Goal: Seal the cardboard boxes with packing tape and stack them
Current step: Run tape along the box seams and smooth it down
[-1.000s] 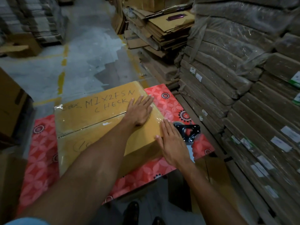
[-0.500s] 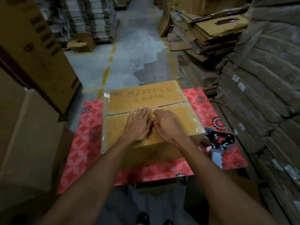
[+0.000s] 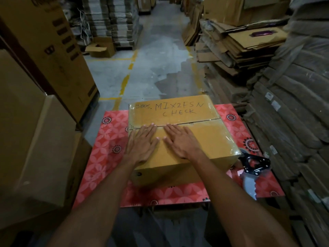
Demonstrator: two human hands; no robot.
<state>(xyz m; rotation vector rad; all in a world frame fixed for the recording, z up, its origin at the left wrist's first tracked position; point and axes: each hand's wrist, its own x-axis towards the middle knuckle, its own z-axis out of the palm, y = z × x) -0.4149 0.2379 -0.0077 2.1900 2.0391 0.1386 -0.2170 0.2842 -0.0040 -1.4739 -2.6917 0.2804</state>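
Observation:
A closed cardboard box (image 3: 210, 138) with "MIX2FSN CHECK" handwritten on its far flap sits on a table covered with a red patterned cloth (image 3: 106, 150). Glossy clear tape runs over its top and edges. My left hand (image 3: 141, 143) and my right hand (image 3: 179, 141) lie flat, side by side, on the near flap, fingertips at the centre seam. Both hands hold nothing. A black tape dispenser (image 3: 253, 166) with a toothed blade lies on the cloth at the box's right corner.
Large cardboard cartons (image 3: 35, 132) stand close on the left. Wrapped stacks of flattened cardboard (image 3: 292, 107) rise on the right, with loose flat boxes (image 3: 238, 49) behind. A concrete aisle (image 3: 156, 56) with yellow lines runs ahead.
My hands slid left across the box top, from its right end to the left part of the near flap. The view turned left and up the aisle.

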